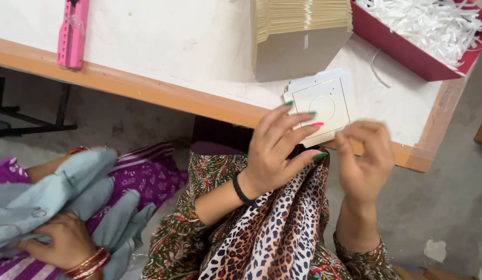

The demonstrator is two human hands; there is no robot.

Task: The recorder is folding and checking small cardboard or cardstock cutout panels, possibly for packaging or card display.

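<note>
While both hands work at frame centre, a white card is pinched between them.
Bench (163, 57) spans the top; red box (407, 52) of white shreds upper right; cream stack (300, 26) beside it, many already made; left hand (277, 150) and right hand (363, 161) grip the card (321, 106); pink tool (72, 31) upper left.

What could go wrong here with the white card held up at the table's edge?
The white card is pinched only along its lower edge by the left hand and right hand, so it could bend or slip. The right hand is blurred, so its grip is hard to judge. A dropped card might miss the table and land on the lap or floor.
</note>
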